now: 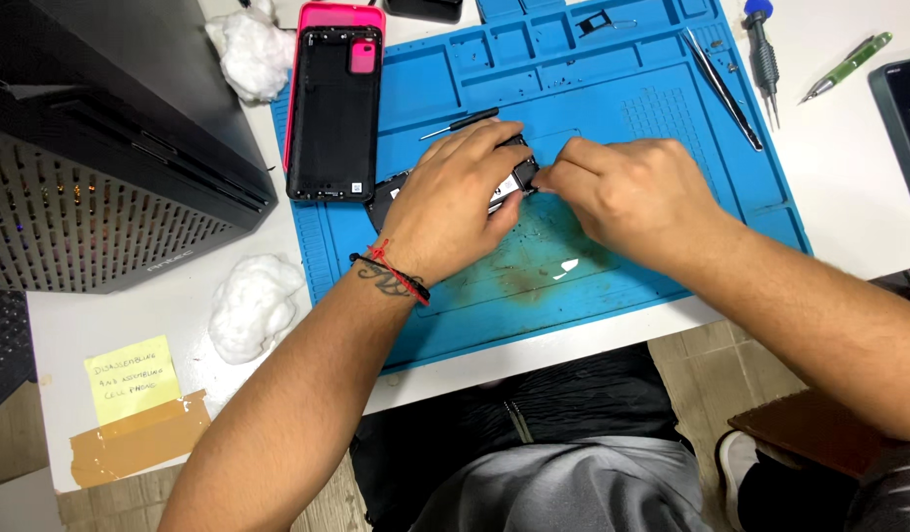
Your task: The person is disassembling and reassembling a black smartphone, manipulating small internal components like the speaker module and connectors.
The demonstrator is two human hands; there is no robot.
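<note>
On a blue repair mat [672, 128], my left hand [455, 202] lies over a dark opened phone body [388, 187] and grips it. My right hand [622, 192] meets it from the right, its fingertips pinched on a small black part [519, 175] at the phone's edge. Most of the phone is hidden under my left hand. A black phone back shell [334, 113] lies on the mat's left side, on top of a pink cover [341, 15]. A thin black screwdriver [462, 122] rests just above my left hand.
Metal tweezers [723, 89], a blue-tipped screwdriver [763, 54] and a green pen tool [849, 67] lie at the upper right. Another phone [906, 128] sits at the right edge. A black computer case [100, 138] stands at left, near cotton wads [250, 305] and a yellow sticky note [132, 379].
</note>
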